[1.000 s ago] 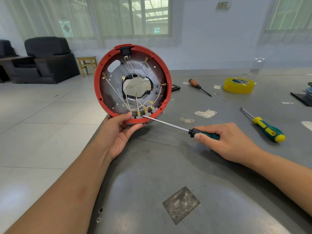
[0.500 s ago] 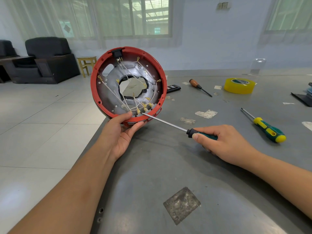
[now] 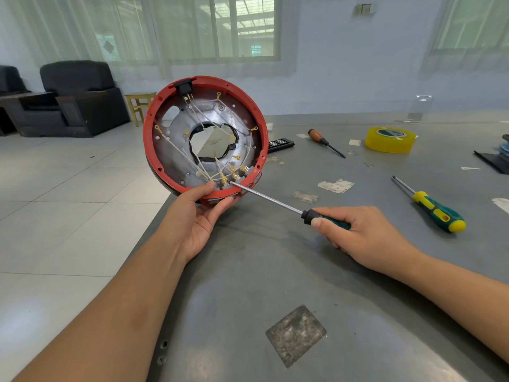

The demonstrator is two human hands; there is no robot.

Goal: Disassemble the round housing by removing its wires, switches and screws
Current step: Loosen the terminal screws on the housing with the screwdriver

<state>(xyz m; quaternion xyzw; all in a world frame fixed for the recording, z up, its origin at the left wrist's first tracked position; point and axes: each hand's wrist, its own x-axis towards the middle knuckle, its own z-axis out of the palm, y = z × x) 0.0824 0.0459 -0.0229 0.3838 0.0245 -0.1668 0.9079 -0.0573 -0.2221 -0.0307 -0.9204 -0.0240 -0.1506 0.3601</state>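
Fingers of the left hand (image 3: 197, 219) are curling round the lower rim of the round red-rimmed housing with a grey metal inner plate (image 3: 205, 133), thumb pressing inside at about six o'clock, holding it on edge above the near-left corner of the grey metal table (image 3: 275, 271). The right hand (image 3: 360, 232) is gripping the dark green handle of the long steel-shafted screwdriver (image 3: 275, 201), whose tip is meeting the cluster of brass terminals (image 3: 234, 173) at five o'clock on the housing.

The housing is looking light and stiff enough to be carried one-handed; the rim is probably the safest hold, since the thin white wires (image 3: 192, 150) crossing the plate are appearing soft and easy to snag, and the small terminals are likely to bend if levered hard. The black switch block (image 3: 184, 88) is sitting at twelve o'clock on the rim.

Farther out on the table, at two o'clock from the right hand, a yellow-and-green handled screwdriver (image 3: 435, 209) is lying well apart. Beyond it, a wooden-handled awl-like tool (image 3: 325, 142), a yellow tape roll (image 3: 389, 139) and a black bit case (image 3: 281, 143) are lying behind the housing. Nothing is blocking the shaft's path; the wires themselves are crowding the terminals.
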